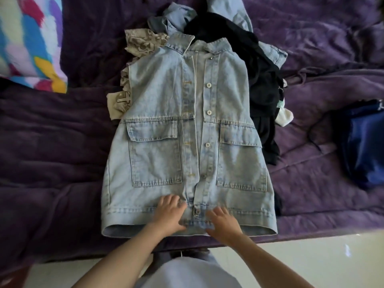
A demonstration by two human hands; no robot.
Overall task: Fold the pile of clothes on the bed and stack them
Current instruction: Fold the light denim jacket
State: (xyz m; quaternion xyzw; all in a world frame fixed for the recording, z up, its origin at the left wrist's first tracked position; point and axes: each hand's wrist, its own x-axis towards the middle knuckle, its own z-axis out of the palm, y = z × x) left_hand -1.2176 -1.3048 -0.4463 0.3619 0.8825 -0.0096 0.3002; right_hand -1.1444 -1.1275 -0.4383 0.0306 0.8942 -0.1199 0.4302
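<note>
Closest in, the person's pale shirt front fills the bottom edge, and both bare forearms reach forward over the near edge of the bed (pixel 52 142), which is covered in a rumpled purple spread. The pale floor (pixel 311 258) shows to the right of the arms.

The left hand (pixel 169 213) lies on the hem band of the denim vest (pixel 187 125), just left of the button placket, its fingers loosely spread and only slightly bent, the thumb down by the bottom edge; it grips nothing. The right hand (pixel 223 222) rests on the same hem band just right of the placket, fingers fanned out flat on the cloth, likewise holding nothing. The lowest button sits between the two hands.

The vest is spread face up on the bed, hem toward the person and collar away, buttoned down the front, with a large flap pocket on each side.

Its upper half overlies the unfolded pile. A beige printed garment (pixel 141 44) sticks out along its left edge, a black garment (pixel 261 80) spills out along its right, and a small white piece (pixel 284 117) lies at the black garment's right edge. More light-blue denim (pixel 228 9) bunches beyond the collar.

Well apart to the right lies a dark blue shiny cloth (pixel 365 142); at the far left, a brightly multicoloured fabric (pixel 31 38).
</note>
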